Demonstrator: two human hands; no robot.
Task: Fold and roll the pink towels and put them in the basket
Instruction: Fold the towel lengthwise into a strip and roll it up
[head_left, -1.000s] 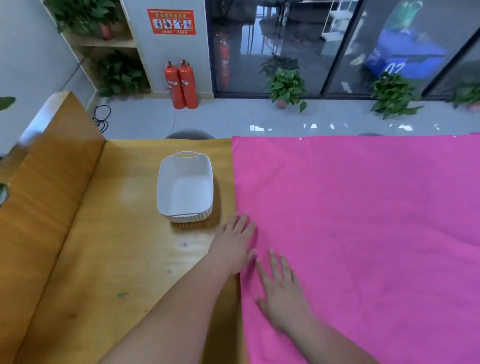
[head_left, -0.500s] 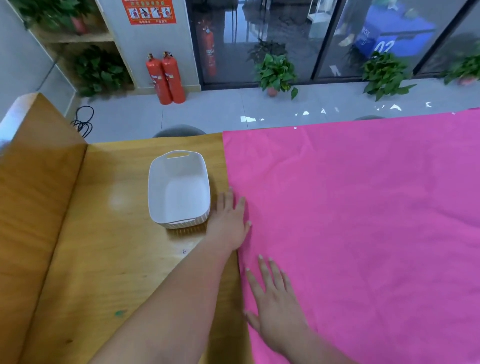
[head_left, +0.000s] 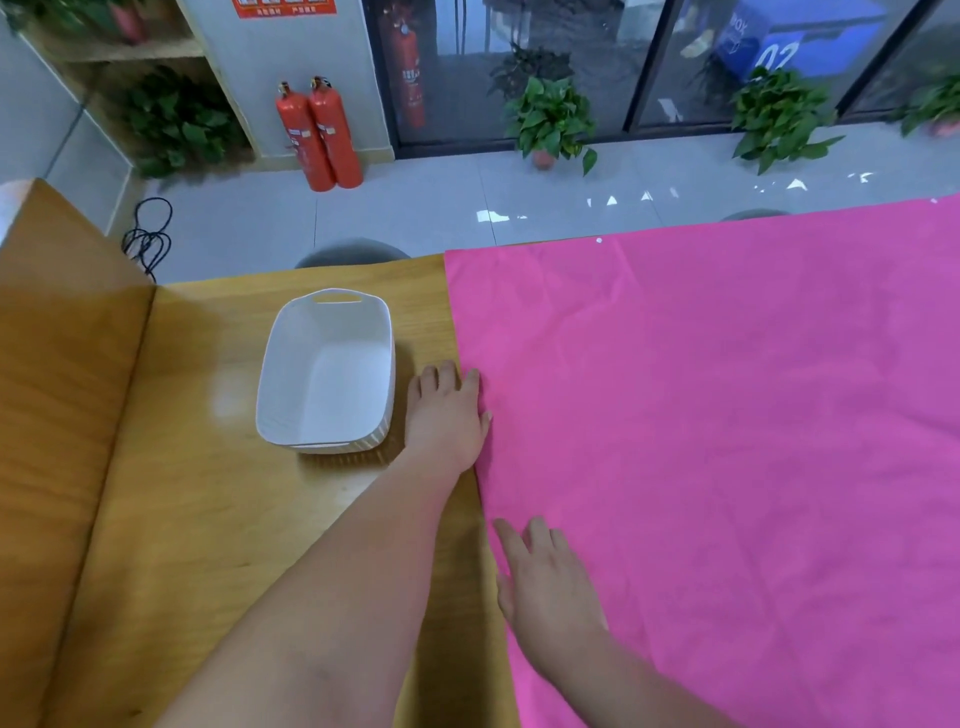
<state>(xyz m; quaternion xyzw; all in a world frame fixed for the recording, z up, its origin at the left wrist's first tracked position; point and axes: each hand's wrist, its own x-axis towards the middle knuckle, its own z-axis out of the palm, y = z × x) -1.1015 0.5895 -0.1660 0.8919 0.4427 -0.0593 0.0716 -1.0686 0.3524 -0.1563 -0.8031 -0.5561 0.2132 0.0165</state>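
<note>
A large pink towel (head_left: 727, 415) lies spread flat over the right half of the wooden table (head_left: 182, 519). A white basket (head_left: 280, 389) stands empty on the bare wood just left of the towel. My left hand (head_left: 444, 410) lies flat at the towel's left edge, beside the basket, its fingers straight and its thumb on the cloth. My right hand (head_left: 545, 587) rests flat on the towel nearer to me, close to the same edge, fingers straight.
A wooden side panel (head_left: 62, 389) rises along the table's left. Beyond the far edge are a stool (head_left: 353, 254), two red fire extinguishers (head_left: 322, 135), potted plants (head_left: 550, 119) and a coil of black cable (head_left: 148, 239) on the tiled floor.
My left hand has slid away from me along the towel's left edge, up beside the basket. My right hand has drawn back toward me; the two hands are now farther apart.
</note>
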